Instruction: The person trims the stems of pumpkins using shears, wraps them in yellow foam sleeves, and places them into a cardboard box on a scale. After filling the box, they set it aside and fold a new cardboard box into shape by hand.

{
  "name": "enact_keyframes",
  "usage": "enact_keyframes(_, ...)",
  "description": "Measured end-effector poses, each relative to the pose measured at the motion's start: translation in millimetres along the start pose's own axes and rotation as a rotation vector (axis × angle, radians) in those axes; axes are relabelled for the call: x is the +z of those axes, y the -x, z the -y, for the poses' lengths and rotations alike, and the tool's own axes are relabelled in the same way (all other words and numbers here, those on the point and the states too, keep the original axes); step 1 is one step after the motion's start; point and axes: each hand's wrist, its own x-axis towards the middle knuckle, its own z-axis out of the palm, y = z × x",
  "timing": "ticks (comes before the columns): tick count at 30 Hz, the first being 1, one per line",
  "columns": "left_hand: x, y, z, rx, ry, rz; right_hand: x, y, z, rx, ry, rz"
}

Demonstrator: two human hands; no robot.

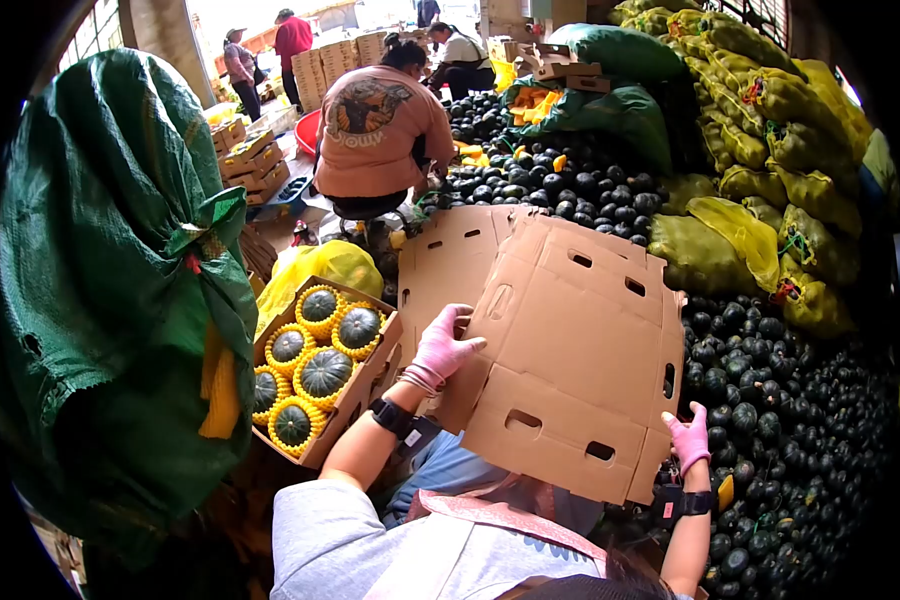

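A flat, unfolded cardboard box [580, 350] with cut-out handle slots is held up before me, tilted. My left hand [445, 350], in a pink glove, is closed on its left edge. At its lower right edge my right hand [688, 437], also pink-gloved, grips the board; some of its fingers are hidden behind it. A second cardboard sheet [445, 250] shows behind the first, at its upper left. Beside my left arm stands an open carton [395, 335] holding several dark green squashes [325, 372] in yellow foam nets.
Loose squashes [760, 420] are heaped on the right and ahead. Yellow mesh sacks [780, 180] are stacked at the right. A large green sack [120, 270] stands at the left. A person in a pink top [380, 135] sits ahead; others are farther back.
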Motion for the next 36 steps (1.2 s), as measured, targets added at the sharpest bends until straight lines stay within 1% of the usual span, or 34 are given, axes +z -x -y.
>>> enact_keyframes(1, -6, 2, -6, -0.059, 0.127, 0.053, -6, -6, -16, -0.050, 0.078, 0.020)
enact_keyframes(2, -10, 5, -15, -0.124, 0.102, 0.079, -13, 5, -1, 0.020, 0.059, 0.122)
enact_keyframes(3, -16, 8, -20, -0.126, 0.101, 0.081, -20, 17, 13, 0.091, 0.039, 0.224)
enact_keyframes(5, -26, 14, -31, -0.348, 0.232, 0.310, -20, 17, -7, 0.143, -0.075, 0.316)
enact_keyframes(6, -25, 20, -48, -0.414, 0.305, 0.420, -23, 26, -1, 0.181, -0.124, 0.352)
enact_keyframes(7, -25, 27, -49, -0.418, 0.306, 0.569, -23, 28, -7, 0.269, -0.436, 0.422)
enact_keyframes(9, -12, 40, -57, -0.452, 0.426, 0.616, -17, 37, 4, 0.339, -0.378, 0.319)
enact_keyframes(10, -5, 40, -51, -0.483, 0.466, 0.627, -4, 21, -26, 0.139, 0.009, 0.143)
enact_keyframes(11, 2, 37, -45, -0.451, 0.423, 0.624, 11, 0, -79, -0.276, 0.549, -0.245)
enact_keyframes(13, 7, 34, -43, -0.370, 0.453, 0.599, 9, -4, -93, -0.149, 0.230, -0.035)
enact_keyframes(15, 2, 28, -43, -0.432, 0.597, 0.472, -14, 12, -60, 0.313, -0.167, 0.293)
enact_keyframes(16, -2, 26, -44, -0.334, 0.389, 0.422, -10, -7, -106, 0.022, -0.087, 0.174)
enact_keyframes(17, -3, 28, -42, -0.324, 0.357, 0.420, -6, -6, -107, 0.046, -0.165, 0.140)
enact_keyframes(18, 7, 29, -41, -0.045, 0.112, 0.302, -17, 54, -16, -0.126, -0.159, 0.083)
enact_keyframes(19, 7, 41, -41, 0.217, -0.133, 0.162, -7, 53, -19, -0.598, -0.056, -0.042)
enact_keyframes(20, -8, 52, -52, 0.252, -0.433, 0.240, -2, 71, 10, -0.490, -0.268, 0.029)
enact_keyframes(21, 17, 54, -57, 0.324, -0.658, 0.347, 3, 83, 11, -0.613, 0.541, 0.038)
enact_keyframes(22, 35, 60, -46, 0.329, -0.850, 0.417, 12, 91, 23, -0.659, 0.688, 0.170)
enact_keyframes(23, 37, 59, -46, 0.305, -0.831, 0.437, 12, 91, 24, -0.626, 0.679, 0.208)
enact_keyframes(25, 44, 60, -56, 0.537, -0.956, 0.840, -9, 64, 10, -0.800, 0.511, 0.609)
enact_keyframes(26, 47, 58, -59, 0.441, -0.963, 0.894, -8, 55, -4, -0.752, 0.543, 0.668)
enact_keyframes(27, 42, 50, -70, 0.535, -1.045, 1.154, -28, 68, 22, -0.979, 0.768, 0.750)
enact_keyframes(29, 38, 42, -58, 0.624, -0.934, 1.160, -28, 66, 15, -0.969, 0.803, 0.703)
enact_keyframes(30, 37, 27, -36, 0.700, -0.757, 1.100, -29, 47, 6, -1.038, 0.627, 0.602)
enact_keyframes(31, 40, 5, -19, 0.820, -0.565, 1.063, -39, 35, -11, -1.044, 0.450, 0.473)
enact_keyframes(32, 26, -13, -29, 0.815, -0.457, 0.839, -45, 14, -22, -0.813, 0.064, 0.330)
enact_keyframes(33, 24, -9, -33, 0.771, -0.318, 0.645, -58, 12, -51, -0.516, -0.290, 0.190)
enact_keyframes(34, 26, -4, -35, 0.591, -0.124, 0.523, -59, 27, -55, -0.469, -0.289, 0.171)
enact_keyframes(35, 13, 0, -48, 0.414, 0.033, 0.361, -44, 29, -17, -0.452, -0.499, 0.137)
enact_keyframes(36, 19, 17, -55, 0.223, 0.224, 0.213, -52, 70, -2, -0.336, -0.671, 0.020)
